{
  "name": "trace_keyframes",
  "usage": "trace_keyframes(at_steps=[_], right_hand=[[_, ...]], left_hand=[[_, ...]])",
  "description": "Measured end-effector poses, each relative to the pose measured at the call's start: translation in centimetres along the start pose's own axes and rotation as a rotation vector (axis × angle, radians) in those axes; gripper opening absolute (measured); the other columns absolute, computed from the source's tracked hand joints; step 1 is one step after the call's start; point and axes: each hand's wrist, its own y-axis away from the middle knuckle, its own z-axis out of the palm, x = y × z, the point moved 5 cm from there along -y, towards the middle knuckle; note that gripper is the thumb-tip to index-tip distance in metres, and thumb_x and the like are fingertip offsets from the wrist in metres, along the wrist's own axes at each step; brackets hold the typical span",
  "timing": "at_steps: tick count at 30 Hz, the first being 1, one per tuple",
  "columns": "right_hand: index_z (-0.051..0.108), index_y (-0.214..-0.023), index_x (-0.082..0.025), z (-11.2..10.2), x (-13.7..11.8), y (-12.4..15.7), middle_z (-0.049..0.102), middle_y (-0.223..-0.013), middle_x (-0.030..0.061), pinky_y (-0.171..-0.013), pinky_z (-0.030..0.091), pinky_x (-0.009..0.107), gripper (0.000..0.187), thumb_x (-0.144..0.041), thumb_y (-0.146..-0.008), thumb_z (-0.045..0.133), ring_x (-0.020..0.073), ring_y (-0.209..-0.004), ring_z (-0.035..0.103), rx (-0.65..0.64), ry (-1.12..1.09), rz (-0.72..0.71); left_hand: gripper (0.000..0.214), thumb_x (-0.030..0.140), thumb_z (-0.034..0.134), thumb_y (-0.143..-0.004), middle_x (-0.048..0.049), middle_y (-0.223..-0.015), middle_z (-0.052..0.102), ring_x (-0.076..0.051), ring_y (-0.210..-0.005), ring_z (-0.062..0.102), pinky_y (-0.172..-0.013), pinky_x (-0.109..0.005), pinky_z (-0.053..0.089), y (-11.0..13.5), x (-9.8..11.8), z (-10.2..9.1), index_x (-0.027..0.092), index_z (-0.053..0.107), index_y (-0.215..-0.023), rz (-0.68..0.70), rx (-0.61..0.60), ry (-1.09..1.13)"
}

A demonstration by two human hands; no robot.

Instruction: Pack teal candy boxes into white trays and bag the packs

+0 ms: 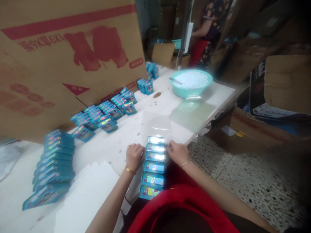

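A row of several small blue packs (153, 167) with shiny fronts runs lengthwise between my hands at the table's near edge. Clear plastic film (156, 124) extends beyond the far end of the row and appears to cover it. My left hand (134, 157) is closed at the film's left edge, beside the upper packs. On the opposite side, my right hand (178, 152) pinches the right edge, fingers curled. A stack of white sheets (89, 194) lies left of my left forearm.
Rows of blue packs (54, 161) stand at left and along a large cardboard carton (73, 64). A turquoise basin (188, 92) of white material sits at the far right. Open boxes (252, 129) stand on the floor; another person (211, 29) is behind the table.
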Motion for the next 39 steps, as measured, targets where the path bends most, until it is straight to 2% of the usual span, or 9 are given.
trace_keyframes(at_steps=[5,10,12,15,21,26,29,33,39], right_hand=[[0.062,-0.082,-0.017,0.3,-1.3,0.7,0.066,-0.065,0.0050,-0.057,0.020,0.029,0.025,-0.025,-0.091,0.040,0.0159,-0.059,0.057,-0.028,-0.019,-0.142],[0.062,-0.077,-0.016,-0.3,-1.4,0.6,0.067,-0.067,0.0048,-0.060,0.022,0.029,0.026,-0.025,-0.090,0.041,0.0151,-0.060,0.056,-0.004,-0.081,-0.172],[0.061,-0.076,-0.016,-0.5,-1.4,0.4,0.066,-0.066,0.0042,-0.061,0.022,0.029,0.026,-0.024,-0.090,0.041,0.0149,-0.060,0.055,0.026,-0.099,-0.201],[0.060,-0.072,-0.016,-0.4,-1.3,0.8,0.065,-0.064,0.0038,-0.062,0.023,0.030,0.027,-0.023,-0.090,0.041,0.0147,-0.058,0.053,0.068,-0.106,-0.243],[0.059,-0.067,-0.016,0.7,-1.0,2.4,0.062,-0.060,0.0036,-0.063,0.024,0.030,0.026,-0.023,-0.087,0.044,0.0143,-0.057,0.051,0.096,-0.101,-0.302],[0.059,-0.068,-0.016,1.6,-0.7,2.0,0.063,-0.061,0.0050,-0.061,0.025,0.031,0.025,-0.026,-0.087,0.048,0.0158,-0.057,0.052,0.056,-0.056,-0.235],[0.060,-0.071,-0.015,2.1,-1.0,2.1,0.063,-0.062,0.0052,-0.060,0.025,0.030,0.021,-0.021,-0.087,0.048,0.0156,-0.057,0.052,0.017,-0.047,-0.294],[0.058,-0.066,-0.015,2.0,-1.8,4.0,0.061,-0.060,0.0046,-0.058,0.024,0.030,0.023,-0.022,-0.086,0.047,0.0138,-0.053,0.049,0.016,-0.114,-0.435],[0.054,-0.059,-0.016,2.7,-2.0,9.0,0.057,-0.052,0.0028,-0.053,0.021,0.030,0.030,-0.022,-0.086,0.042,0.0119,-0.046,0.046,-0.077,-0.255,-0.716]], left_hand=[[0.020,0.023,0.050,-0.085,-0.0004,-0.062,0.053,-0.015,-0.063,0.047,-0.067,-0.031,0.031,1.1,-0.9,-0.4,0.019,0.052,-0.066,-0.122,0.133,0.117],[0.022,0.034,0.055,-0.083,-0.0022,-0.075,0.058,-0.016,-0.068,0.051,-0.068,-0.030,0.032,-1.5,-1.4,0.0,0.017,0.055,-0.096,-0.178,0.062,0.155],[0.014,0.029,0.049,-0.086,-0.0014,-0.068,0.056,-0.016,-0.066,0.050,-0.066,-0.031,0.030,-2.7,-1.2,0.1,0.018,0.057,-0.084,-0.121,0.038,0.105],[0.026,0.021,0.043,-0.088,-0.0013,-0.059,0.051,-0.017,-0.062,0.045,-0.064,-0.032,0.028,-3.0,-0.8,0.2,0.019,0.052,-0.063,-0.047,0.048,0.035],[0.021,0.023,0.044,-0.087,-0.0018,-0.057,0.053,-0.018,-0.062,0.045,-0.067,-0.033,0.028,0.5,-0.9,1.2,0.019,0.057,-0.072,-0.056,0.071,0.029],[0.020,0.024,0.045,-0.084,-0.0050,-0.066,0.061,-0.020,-0.067,0.052,-0.067,-0.032,0.028,-0.1,-1.7,3.5,0.019,0.056,-0.068,-0.283,-0.194,0.023],[0.025,0.021,0.041,-0.084,-0.0056,-0.066,0.062,-0.020,-0.067,0.054,-0.064,-0.032,0.027,-0.4,-1.2,4.0,0.019,0.052,-0.062,-0.284,-0.414,0.067],[0.024,0.020,0.039,-0.084,-0.0056,-0.067,0.062,-0.020,-0.067,0.054,-0.066,-0.032,0.029,1.9,0.2,2.1,0.018,0.055,-0.067,-0.150,-0.485,0.131],[0.026,0.020,0.038,-0.086,-0.0048,-0.065,0.061,-0.018,-0.062,0.053,-0.064,-0.032,0.030,9.3,3.0,-1.3,0.018,0.055,-0.066,-0.105,-0.524,0.160]])
